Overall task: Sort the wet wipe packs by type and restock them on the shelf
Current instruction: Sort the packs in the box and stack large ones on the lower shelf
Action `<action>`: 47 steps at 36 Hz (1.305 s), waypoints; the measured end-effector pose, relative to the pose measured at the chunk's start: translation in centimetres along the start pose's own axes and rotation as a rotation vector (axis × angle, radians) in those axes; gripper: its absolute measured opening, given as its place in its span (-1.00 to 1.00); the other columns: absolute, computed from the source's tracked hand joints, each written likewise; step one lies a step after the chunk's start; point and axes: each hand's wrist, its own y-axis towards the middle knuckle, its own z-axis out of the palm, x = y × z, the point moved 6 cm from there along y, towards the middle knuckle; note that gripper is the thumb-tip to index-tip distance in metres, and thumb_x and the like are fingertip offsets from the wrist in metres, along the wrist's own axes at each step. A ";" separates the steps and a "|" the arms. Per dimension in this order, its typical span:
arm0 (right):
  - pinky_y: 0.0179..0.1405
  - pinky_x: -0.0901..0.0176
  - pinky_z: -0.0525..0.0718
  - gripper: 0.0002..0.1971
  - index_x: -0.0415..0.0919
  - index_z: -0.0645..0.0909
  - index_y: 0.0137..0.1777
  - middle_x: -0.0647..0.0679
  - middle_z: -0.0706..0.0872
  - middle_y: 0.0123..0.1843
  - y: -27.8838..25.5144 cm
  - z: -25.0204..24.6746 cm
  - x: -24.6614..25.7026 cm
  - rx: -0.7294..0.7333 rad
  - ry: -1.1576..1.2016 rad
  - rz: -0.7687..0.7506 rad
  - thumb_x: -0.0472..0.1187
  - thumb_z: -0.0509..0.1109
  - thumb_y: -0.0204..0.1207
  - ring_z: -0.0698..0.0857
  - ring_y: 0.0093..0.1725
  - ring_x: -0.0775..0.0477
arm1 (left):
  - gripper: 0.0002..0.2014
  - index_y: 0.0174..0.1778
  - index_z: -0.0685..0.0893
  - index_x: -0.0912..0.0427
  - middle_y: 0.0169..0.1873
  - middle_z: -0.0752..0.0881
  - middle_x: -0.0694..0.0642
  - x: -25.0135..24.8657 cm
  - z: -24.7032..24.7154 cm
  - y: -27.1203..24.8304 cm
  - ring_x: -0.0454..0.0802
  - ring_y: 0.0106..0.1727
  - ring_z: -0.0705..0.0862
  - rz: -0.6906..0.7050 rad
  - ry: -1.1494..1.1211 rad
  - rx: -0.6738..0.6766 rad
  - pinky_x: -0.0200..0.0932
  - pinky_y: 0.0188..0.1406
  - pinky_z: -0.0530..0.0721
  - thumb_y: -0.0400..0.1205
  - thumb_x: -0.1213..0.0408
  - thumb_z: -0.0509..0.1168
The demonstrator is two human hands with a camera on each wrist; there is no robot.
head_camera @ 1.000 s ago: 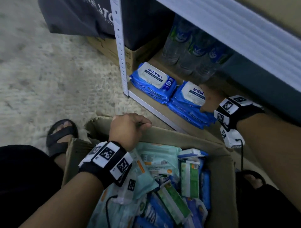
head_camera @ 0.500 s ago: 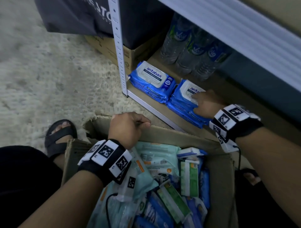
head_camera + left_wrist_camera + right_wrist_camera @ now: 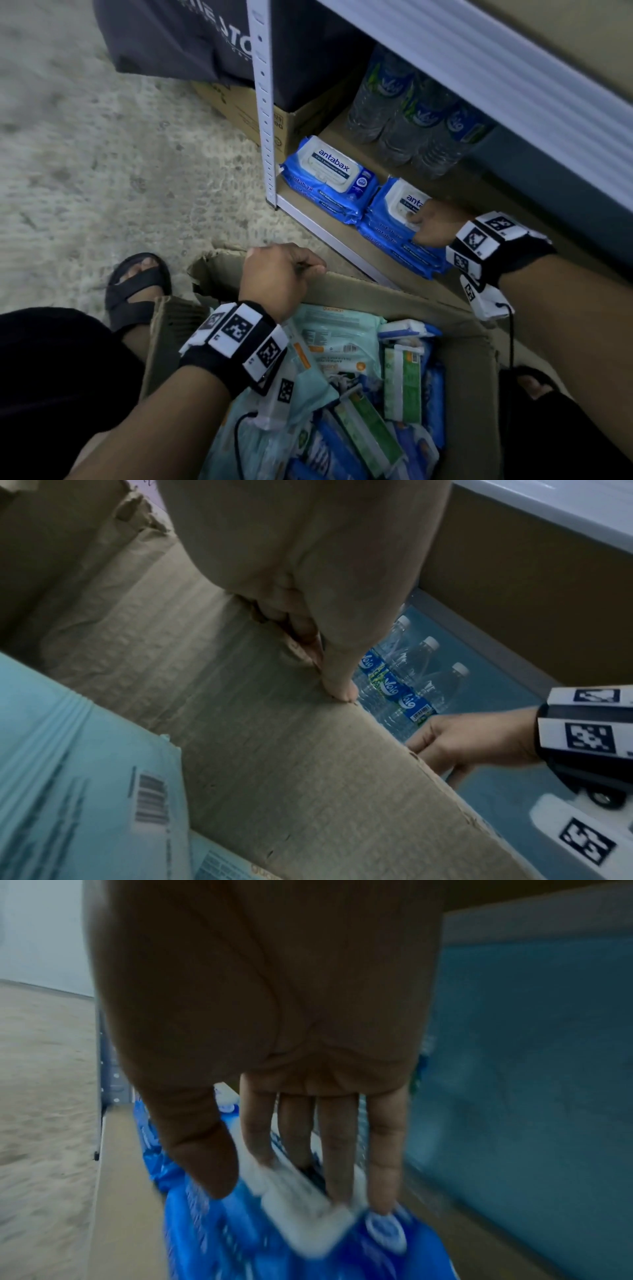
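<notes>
Two stacks of blue antabax wipe packs lie on the bottom shelf: the left stack (image 3: 329,181) and the right stack (image 3: 387,233). My right hand (image 3: 423,228) lies on the right stack with straight fingers (image 3: 337,1164) on the top pack's white lid (image 3: 301,1204), which shows blurred. My left hand (image 3: 284,270) grips the far rim of the cardboard box (image 3: 376,291), thumb (image 3: 337,680) along the edge. The box holds several teal (image 3: 335,342), green (image 3: 402,383) and blue packs.
Water bottles (image 3: 411,126) stand at the back of the shelf behind the packs. The white shelf post (image 3: 263,102) rises at the left, with a cloth-covered carton (image 3: 246,106) beyond it. Sandalled feet (image 3: 137,284) flank the box on rough concrete floor.
My right hand came from the back of the right stack forward onto its top pack. The left hand stays on the box rim.
</notes>
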 end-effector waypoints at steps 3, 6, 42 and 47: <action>-0.02 0.14 0.65 -0.77 -0.21 0.67 -0.11 -0.09 0.73 0.04 0.5 -1.9 1.5 -0.090 -0.063 -0.010 -0.04 0.48 0.39 0.65 -0.04 -0.09 | -0.96 -0.21 0.85 -0.12 -0.22 0.82 -0.21 -0.1 0.0 0.0 -0.28 -0.14 0.67 0.012 0.026 -0.006 0.00 0.29 0.56 0.54 0.14 0.51; -0.14 0.12 0.52 -0.74 -0.15 0.59 -0.15 -0.16 0.68 -0.03 1.0 -3.7 4.5 -0.241 -0.124 -0.066 0.04 0.47 0.42 0.56 -0.13 -0.14 | -0.97 -0.19 0.84 -0.11 -0.20 0.82 -0.19 0.0 0.1 0.0 -0.18 -0.10 0.72 0.012 0.041 0.003 0.00 0.32 0.48 0.55 0.11 0.49; 0.11 -0.23 0.60 -0.28 -0.06 0.28 0.52 -0.29 0.22 0.53 9.2 -2.5 15.7 -0.351 -0.210 -0.226 -0.15 0.58 0.43 0.30 0.44 -0.46 | -0.92 -0.17 0.82 -0.18 -0.18 0.80 -0.18 0.9 0.5 0.5 -0.09 -0.08 0.71 0.083 0.045 -0.014 0.10 0.16 0.47 0.57 0.01 0.41; 0.32 -0.19 0.52 -0.19 -0.17 0.31 0.53 -0.35 0.28 0.50 8.1 -3.1 15.2 -0.259 -0.188 -0.293 0.06 0.62 0.38 0.38 0.44 -0.45 | -0.91 -0.15 0.82 -0.16 -0.16 0.79 -0.15 0.9 0.6 0.5 -0.08 -0.09 0.71 0.072 0.064 -0.002 0.05 0.16 0.42 0.56 0.00 0.41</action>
